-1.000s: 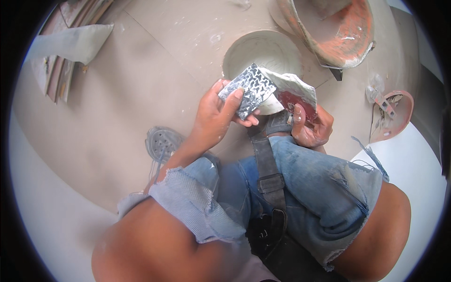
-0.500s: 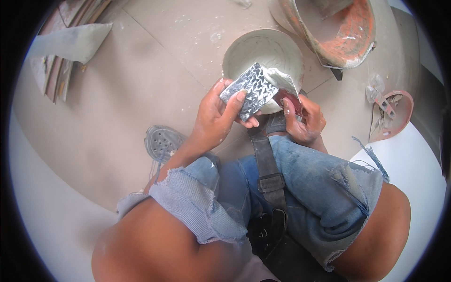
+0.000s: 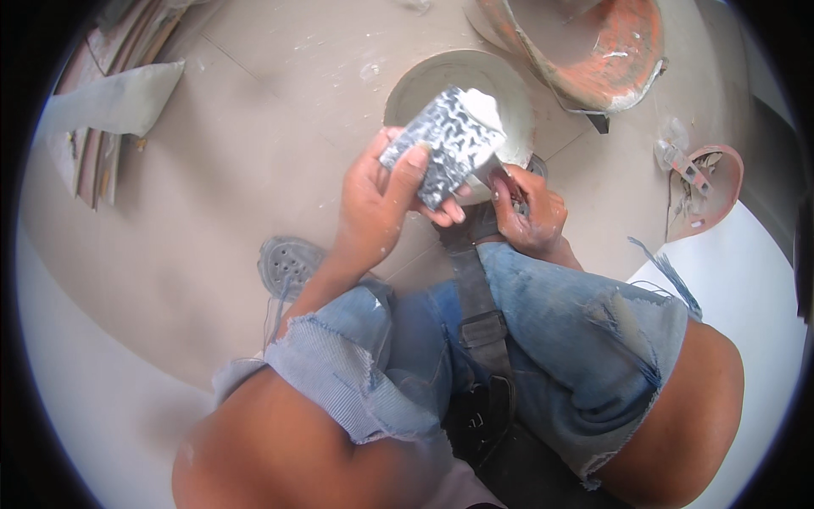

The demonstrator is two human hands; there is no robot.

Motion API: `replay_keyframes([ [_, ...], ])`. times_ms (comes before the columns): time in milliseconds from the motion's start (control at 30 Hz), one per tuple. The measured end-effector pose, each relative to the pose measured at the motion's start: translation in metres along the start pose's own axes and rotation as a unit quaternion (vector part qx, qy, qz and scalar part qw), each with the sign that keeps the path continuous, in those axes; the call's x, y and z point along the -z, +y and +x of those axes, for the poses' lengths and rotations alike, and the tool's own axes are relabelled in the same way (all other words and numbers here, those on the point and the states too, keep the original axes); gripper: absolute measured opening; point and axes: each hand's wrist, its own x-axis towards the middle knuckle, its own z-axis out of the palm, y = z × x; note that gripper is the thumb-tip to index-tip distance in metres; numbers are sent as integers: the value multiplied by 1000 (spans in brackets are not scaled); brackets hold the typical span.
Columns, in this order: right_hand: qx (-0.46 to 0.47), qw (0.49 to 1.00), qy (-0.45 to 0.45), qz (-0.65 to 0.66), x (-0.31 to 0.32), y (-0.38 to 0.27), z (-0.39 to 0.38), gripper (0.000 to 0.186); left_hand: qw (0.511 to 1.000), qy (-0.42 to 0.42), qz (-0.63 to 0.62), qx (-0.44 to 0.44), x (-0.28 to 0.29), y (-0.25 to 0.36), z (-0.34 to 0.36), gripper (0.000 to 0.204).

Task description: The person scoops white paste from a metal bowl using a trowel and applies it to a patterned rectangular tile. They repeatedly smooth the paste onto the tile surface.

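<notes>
My left hand [image 3: 373,199] grips a small rectangular slab [image 3: 441,148], its upper face marked black and white in an irregular raised-looking pattern. A lump of white paste [image 3: 482,109] sits on the slab's far right corner. My right hand [image 3: 532,212] is closed around a small flat scraper [image 3: 490,170], mostly hidden by fingers and slab. Its dark blade meets the slab's right edge. White smears dot the fingers of both hands. Beneath the slab, a round pale bucket [image 3: 415,85] stands on the floor, coated inside with whitish residue.
An orange-stained tub [image 3: 632,47] stands beyond the bucket at right. A cut pinkish container [image 3: 721,191] holding scraps lies farther right. Stacked boards [image 3: 102,161] lean at far left under a pale sheet [image 3: 127,93]. My grey clog [image 3: 290,265] rests on the tiled floor [image 3: 229,161].
The scraper has swung under the slab's right edge, so its reddish part is now hidden. White paste that was on the scraper now lies at the slab's far corner.
</notes>
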Motion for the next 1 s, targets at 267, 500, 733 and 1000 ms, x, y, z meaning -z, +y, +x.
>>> replay_keyframes([
  [267,-205,967,81,127,17,0,-2,28,996,64,57,7,15,-5,3,41],
  [500,-285,884,142,343,40,10,11,38,995,50,80,22,19,-5,1,38],
  [733,-359,757,131,530,37,5,1,37,996,-8,76,46,28,-5,-1,39],
  [1000,-433,668,43,604,27,-4,-9,34,996,-26,71,53,39,-7,-6,42],
])
